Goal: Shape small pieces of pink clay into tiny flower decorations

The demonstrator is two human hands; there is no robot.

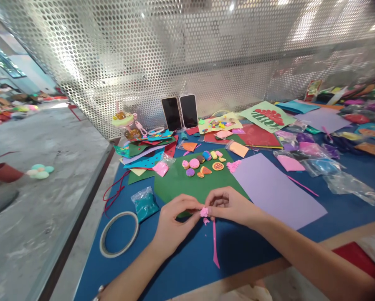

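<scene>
A small lump of pink modelling clay (204,212) is pinched between the fingertips of my left hand (178,217) and my right hand (229,205). Both hands are closed on it, just over the near edge of a green sheet (175,186). A torn pink bit (206,221) shows right below the lump. Under my right fingers lies a thin pink strip (215,246) on the blue table. Beyond the hands, several small clay food shapes (194,163) rest on the green sheet, among them a tiny pizza (218,166). Crumbled pink clay (233,166) sits at its right.
To the left are a roll of tape (103,242), a bag of teal clay (145,205) and red cord (114,190). A purple sheet (275,192) lies right. Two phones (189,110) lean on the perforated metal panel (187,54). Clay bags (289,162) crowd the right side.
</scene>
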